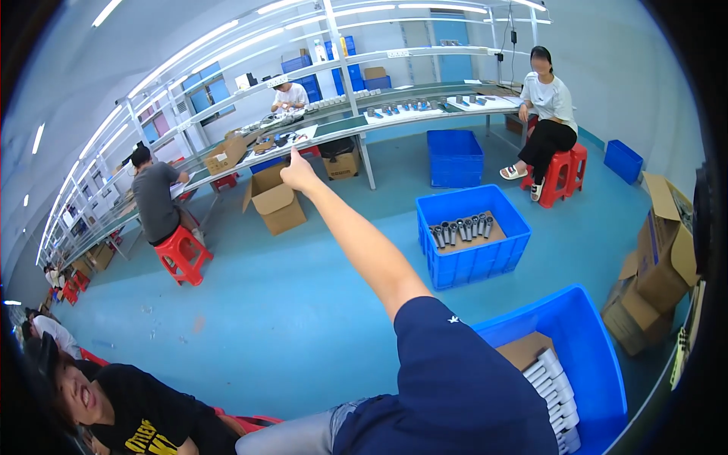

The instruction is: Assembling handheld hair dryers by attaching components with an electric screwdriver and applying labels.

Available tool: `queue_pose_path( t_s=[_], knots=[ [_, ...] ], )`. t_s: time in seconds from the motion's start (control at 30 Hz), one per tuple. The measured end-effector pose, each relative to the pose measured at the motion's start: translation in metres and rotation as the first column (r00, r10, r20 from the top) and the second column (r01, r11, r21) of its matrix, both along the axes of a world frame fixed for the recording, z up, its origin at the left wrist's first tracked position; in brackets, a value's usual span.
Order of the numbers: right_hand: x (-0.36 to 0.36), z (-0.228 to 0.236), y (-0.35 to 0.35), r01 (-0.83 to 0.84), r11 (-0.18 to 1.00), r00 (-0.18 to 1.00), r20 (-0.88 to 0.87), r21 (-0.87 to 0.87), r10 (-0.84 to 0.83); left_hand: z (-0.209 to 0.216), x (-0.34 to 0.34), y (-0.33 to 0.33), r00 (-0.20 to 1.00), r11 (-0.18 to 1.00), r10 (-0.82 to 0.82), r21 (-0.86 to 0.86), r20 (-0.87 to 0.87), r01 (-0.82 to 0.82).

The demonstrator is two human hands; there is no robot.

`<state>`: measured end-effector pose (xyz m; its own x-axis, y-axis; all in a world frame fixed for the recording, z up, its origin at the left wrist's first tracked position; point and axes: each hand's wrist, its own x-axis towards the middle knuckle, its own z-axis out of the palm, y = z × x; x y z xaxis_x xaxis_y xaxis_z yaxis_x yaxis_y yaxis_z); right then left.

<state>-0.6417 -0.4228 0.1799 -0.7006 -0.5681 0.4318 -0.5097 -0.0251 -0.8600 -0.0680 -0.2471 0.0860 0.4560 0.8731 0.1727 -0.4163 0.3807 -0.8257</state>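
Note:
My right arm [364, 246], in a short navy sleeve, reaches up and to the left across the picture. At its end my right hand [300, 176] points with one finger stretched out and the others curled in; I see nothing held in it. The hand hangs in the air, and in the picture its fingertip overlaps the far workbench [337, 127], where small dark parts and papers lie. Behind the hand, an open cardboard box [277, 205] stands on the floor. My left hand is out of the picture.
A blue crate [474, 262] holds several dark-and-grey cylindrical parts on cardboard; a nearer blue crate [599, 364] holds white tubular parts. People sit along the bench on red stools [182, 254]. A person in black [152, 409] is close at lower left. Cardboard boxes [656, 258] stack right.

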Motion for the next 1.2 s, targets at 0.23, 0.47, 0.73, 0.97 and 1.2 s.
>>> queue_pose_path(
  t_s=[0.23,0.47,0.73,0.97,1.2],
  knots=[
    [0.047,-0.089,0.005,-0.206,0.976,0.974,-0.082,0.064,0.211,0.009,-0.022,-0.015,0.873,0.993,0.110,0.025,-0.476,-0.111],
    [0.072,-0.206,0.035,-0.318,0.854,0.937,-0.001,0.411,0.349,0.015,-0.058,-0.007,0.452,0.758,0.644,0.593,-0.617,-0.271],
    [0.112,-0.243,0.028,-0.388,0.774,0.862,-0.100,0.501,0.497,0.033,-0.030,-0.007,0.631,0.977,0.167,0.040,-0.758,-0.211],
    [0.099,-0.275,0.047,-0.530,0.434,0.779,0.216,0.728,0.589,0.022,-0.037,-0.029,0.725,0.988,0.147,0.066,-0.672,-0.139],
    [0.095,-0.303,0.064,-0.525,0.364,0.790,0.282,0.769,0.544,0.021,-0.032,-0.032,0.801,0.996,0.085,0.063,-0.593,-0.060]
  ],
)
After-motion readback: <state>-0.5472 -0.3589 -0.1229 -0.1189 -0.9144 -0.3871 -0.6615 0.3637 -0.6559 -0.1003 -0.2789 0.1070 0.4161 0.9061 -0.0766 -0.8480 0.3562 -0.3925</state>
